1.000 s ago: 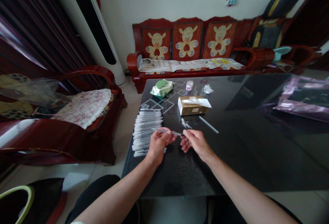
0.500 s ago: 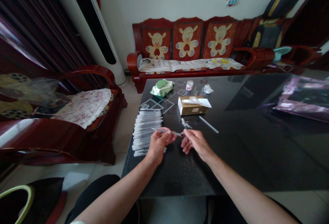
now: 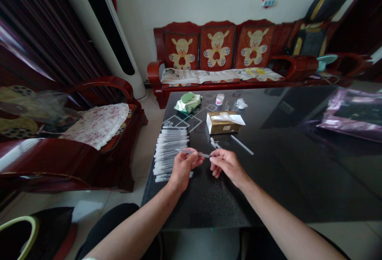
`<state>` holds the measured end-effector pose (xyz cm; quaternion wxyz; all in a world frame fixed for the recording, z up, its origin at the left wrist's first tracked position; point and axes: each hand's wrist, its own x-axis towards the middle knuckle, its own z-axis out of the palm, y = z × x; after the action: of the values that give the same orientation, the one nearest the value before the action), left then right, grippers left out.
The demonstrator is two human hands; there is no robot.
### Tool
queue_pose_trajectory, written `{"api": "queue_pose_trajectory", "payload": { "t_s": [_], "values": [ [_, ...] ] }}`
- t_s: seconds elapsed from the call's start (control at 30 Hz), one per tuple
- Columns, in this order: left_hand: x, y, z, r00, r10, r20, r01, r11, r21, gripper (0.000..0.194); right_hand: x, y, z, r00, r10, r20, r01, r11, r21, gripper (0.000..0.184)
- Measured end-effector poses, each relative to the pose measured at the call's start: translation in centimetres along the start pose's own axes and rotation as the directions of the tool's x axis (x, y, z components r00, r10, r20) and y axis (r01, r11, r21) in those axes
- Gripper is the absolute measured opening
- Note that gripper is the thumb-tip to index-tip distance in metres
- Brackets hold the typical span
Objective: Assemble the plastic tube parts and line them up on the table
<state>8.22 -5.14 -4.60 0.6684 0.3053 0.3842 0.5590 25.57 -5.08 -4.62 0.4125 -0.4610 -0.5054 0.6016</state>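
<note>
Gloss runs across the wide dark table (image 3: 283, 180), whose hard, flat top reflects the light. Slim translucent sticks, apparently pens, lie on it in a dense row (image 3: 170, 145), roughly parallel, perhaps so that they stay sorted beside the left hand. Beyond the hands sits a tissue box (image 3: 223, 127), gold-brown with a white end and a soft sheet drawn out on top, probably set back to leave working room.

The left hand (image 3: 181, 169) grasps a slim pen (image 3: 204, 155), thumb against curled fingers, likely to steady its smooth, narrow barrel. The thumb and forefinger of the right hand (image 3: 229, 164) pinch the pen's right end, while the other fingers curl loosely below; the tiny dark detail at that end is too small to identify. The pen is level or nearly so above the table, between both hands.

A loose pale tube (image 3: 242, 145), straight and frosted, lies at a slant near the box. Small whitish pieces (image 3: 213, 142), short and irregularly angled, lie just in front of it.
</note>
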Motion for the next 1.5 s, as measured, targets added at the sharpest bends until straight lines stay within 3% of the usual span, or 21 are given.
{"api": "queue_pose_trajectory", "payload": {
  "t_s": [0.2,0.4,0.57,0.7,0.83,1.0,1.1,1.17,1.23,1.37,1.5],
  "values": [
    [0.0,-0.1,0.0,1.000,-0.006,0.002,0.006,1.000,0.006,0.028,0.1,0.2,0.0,0.996,0.091,-0.018,-0.091,0.996,-0.024,0.045],
    [0.2,-0.2,0.0,1.000,0.001,-0.002,-0.001,1.000,0.006,0.026,0.2,0.3,-0.3,1.000,-0.017,0.006,0.017,1.000,-0.009,0.033],
    [0.1,-0.2,0.0,1.000,0.001,0.008,-0.001,1.000,0.010,0.026,0.3,0.2,-0.1,0.998,0.068,-0.017,-0.069,0.997,-0.029,0.041],
    [0.0,-0.2,-0.1,1.000,-0.002,0.005,0.001,1.000,0.014,0.027,0.2,0.2,0.0,1.000,0.017,-0.006,-0.017,1.000,-0.026,0.035],
    [0.2,-0.4,-0.2,1.000,-0.011,0.015,0.011,1.000,0.019,0.027,0.0,0.5,0.0,0.996,0.085,0.010,-0.084,0.996,-0.038,0.040],
    [0.3,-0.4,-0.2,1.000,-0.019,0.013,0.019,0.999,0.030,0.030,-0.1,0.8,0.2,1.000,0.026,0.017,-0.025,0.997,-0.072,0.035],
    [0.2,-0.3,-0.2,0.999,-0.039,0.017,0.038,0.998,0.054,0.030,0.1,0.6,0.0,0.996,0.077,0.048,-0.073,0.993,-0.090,0.039],
    [0.2,-0.2,-0.3,0.998,-0.055,0.003,0.055,0.995,0.081,0.030,0.5,0.4,-0.7,0.998,0.071,-0.003,-0.070,0.990,-0.126,0.042],
    [0.2,-0.2,-0.3,0.997,-0.075,-0.006,0.075,0.991,0.113,0.032,1.1,0.3,-2.2,0.990,-0.003,-0.140,-0.026,0.979,-0.203,0.039],
    [0.1,-0.3,-0.3,0.984,-0.156,0.083,0.143,0.979,0.145,0.033,2.6,0.2,-6.1,0.902,-0.175,-0.395,-0.025,0.892,-0.452,0.024],
    [-0.3,-0.5,-0.2,0.946,-0.261,0.192,0.228,0.957,0.177,0.035,3.5,0.5,-8.1,0.870,-0.316,-0.379,-0.043,0.717,-0.696,0.020]
  ]
}}
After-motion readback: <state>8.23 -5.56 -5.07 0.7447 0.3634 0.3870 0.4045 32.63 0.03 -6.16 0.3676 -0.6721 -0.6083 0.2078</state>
